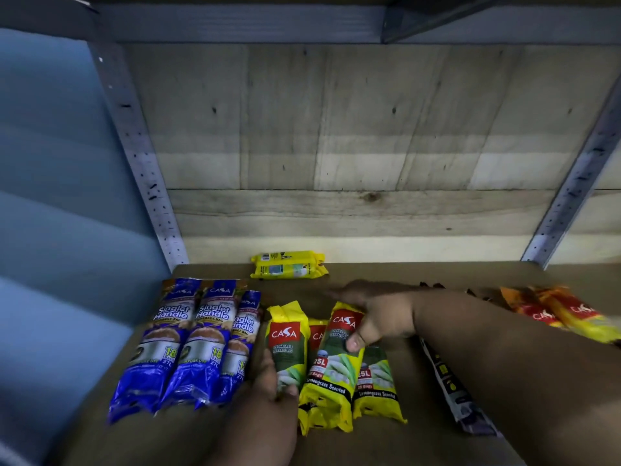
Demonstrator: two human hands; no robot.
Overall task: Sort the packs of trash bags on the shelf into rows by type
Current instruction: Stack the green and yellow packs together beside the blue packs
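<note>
i see the brown shelf (437, 442) carrying three blue packs (188, 344) in a row at left, yellow packs (376, 381) side by side at centre, orange packs (564, 312) far right, one yellow pack (289, 265) alone at the back. right hand (379, 314): fingers clamped over the top of a tilted yellow pack (336, 361). left hand (268, 381): fingers closed round the leftmost yellow pack (287, 341), just beside the blue row.

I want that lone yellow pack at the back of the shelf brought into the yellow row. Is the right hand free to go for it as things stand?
Probably not yet: the right hand is gripping a yellow pack. The lone pack lies just beyond, with bare shelf between.
</note>
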